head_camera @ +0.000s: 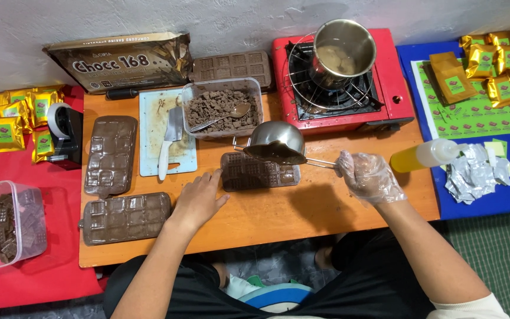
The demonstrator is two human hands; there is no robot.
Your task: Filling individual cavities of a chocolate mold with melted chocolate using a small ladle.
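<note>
- Gloved right hand point(368, 176) grips the handle, small steel pot point(277, 143) tipping chocolate over the mould point(259, 172).
- Bare left hand point(198, 199) lies open, flat on the desk point(302, 207) beside the mould.
- Best poured slowly, cavity by cavity.

On the worktop point(326, 207), the mould point(258, 172) lies in the middle, with the small pan point(277, 143) tilted over it. Behind the mould sits a tub of chocolate chunks point(222, 108), with a cutting board point(166, 131) to its left and a stove point(340, 80) to its right. Two filled moulds point(113, 183) lie at the left
</note>
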